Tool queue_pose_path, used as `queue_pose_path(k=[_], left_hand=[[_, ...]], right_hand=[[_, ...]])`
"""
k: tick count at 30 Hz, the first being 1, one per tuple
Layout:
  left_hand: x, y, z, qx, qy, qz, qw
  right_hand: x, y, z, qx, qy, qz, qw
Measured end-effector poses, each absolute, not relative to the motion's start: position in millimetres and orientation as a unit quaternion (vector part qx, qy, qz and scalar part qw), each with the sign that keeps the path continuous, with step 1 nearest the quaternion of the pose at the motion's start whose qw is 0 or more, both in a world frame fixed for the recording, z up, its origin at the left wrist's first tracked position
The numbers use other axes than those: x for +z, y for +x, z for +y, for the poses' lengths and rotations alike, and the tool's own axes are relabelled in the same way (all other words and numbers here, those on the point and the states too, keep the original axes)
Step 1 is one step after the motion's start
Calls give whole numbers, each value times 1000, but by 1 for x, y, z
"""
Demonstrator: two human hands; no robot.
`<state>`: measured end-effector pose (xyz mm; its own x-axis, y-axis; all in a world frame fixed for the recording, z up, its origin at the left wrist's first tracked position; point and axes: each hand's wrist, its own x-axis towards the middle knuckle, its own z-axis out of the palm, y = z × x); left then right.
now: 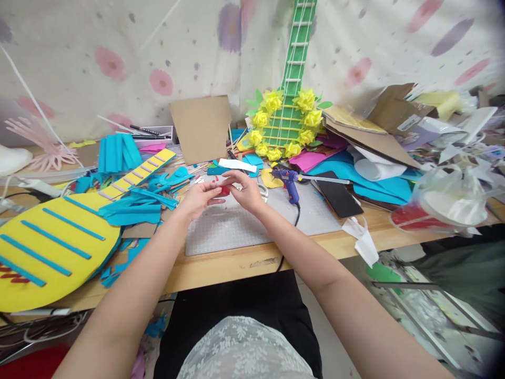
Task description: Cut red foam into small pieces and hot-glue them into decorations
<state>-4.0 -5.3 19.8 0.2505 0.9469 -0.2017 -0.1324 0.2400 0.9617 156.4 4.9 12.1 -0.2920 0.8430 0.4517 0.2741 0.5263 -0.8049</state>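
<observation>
Over the grey cutting mat (221, 234), my left hand (201, 198) and my right hand (245, 190) meet at the fingertips. Both are closed in a pinch on a small red piece (224, 191), mostly covered by fingers, so its exact shape and material are hard to make out. Tiny red scraps (215, 179) lie just beyond. Close to my right hand are the pale handles of scissors (263, 193), partly hidden. A blue hot glue gun (291, 188) with a clear glue stick in it rests farther right on the mat.
To the left lies a yellow guitar-shaped craft (51, 252) with blue strips. A green one (294, 63) ringed with yellow flowers leans at the back. Blue scraps (134, 210), a cardboard sheet (201, 129), a black phone (338, 195) and a bagged red cup (426, 210) crowd the wooden table.
</observation>
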Motion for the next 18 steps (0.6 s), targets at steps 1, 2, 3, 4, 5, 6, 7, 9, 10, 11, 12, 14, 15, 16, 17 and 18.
queue_pose_path(k=[1, 2, 3, 4, 5, 6, 7, 9, 10, 11, 12, 14, 15, 16, 17, 18], left_hand=[[20, -4, -6, 419, 446, 444, 655], [19, -3, -6, 422, 436, 442, 660], [19, -2, -6, 426, 427, 442, 664], [19, 0, -6, 431, 417, 445, 666], [19, 2, -6, 435, 408, 448, 666], [19, 3, -6, 438, 399, 452, 667], [20, 5, -6, 441, 391, 456, 667], [20, 8, -5, 442, 385, 461, 667], [21, 9, -5, 439, 384, 464, 666], [21, 9, -4, 437, 386, 467, 664], [22, 9, -4, 438, 389, 468, 661], [24, 8, -3, 446, 399, 467, 651], [25, 7, -3, 451, 405, 466, 645], [26, 7, -3, 456, 413, 465, 637], [27, 6, -3, 460, 422, 466, 628], [28, 6, -3, 460, 432, 468, 619]], right_hand=[[13, 157, 5, 281, -384, -752, 456], [13, 158, 5, 258, -390, -761, 450], [14, 159, 5, 242, -395, -767, 444], [15, 159, 5, 229, -401, -772, 437], [15, 159, 5, 221, -405, -776, 430], [16, 159, 5, 214, -409, -779, 423], [16, 160, 5, 210, -411, -782, 419], [17, 160, 3, 210, -412, -782, 417], [17, 160, 2, 216, -412, -779, 419], [17, 160, 1, 228, -413, -772, 425], [17, 159, 0, 248, -411, -761, 436], [17, 159, -1, 301, -399, -728, 468], [16, 160, -1, 333, -389, -710, 483], [15, 160, 0, 366, -377, -692, 494], [13, 160, 1, 398, -365, -676, 501], [11, 160, 3, 428, -353, -662, 504]])
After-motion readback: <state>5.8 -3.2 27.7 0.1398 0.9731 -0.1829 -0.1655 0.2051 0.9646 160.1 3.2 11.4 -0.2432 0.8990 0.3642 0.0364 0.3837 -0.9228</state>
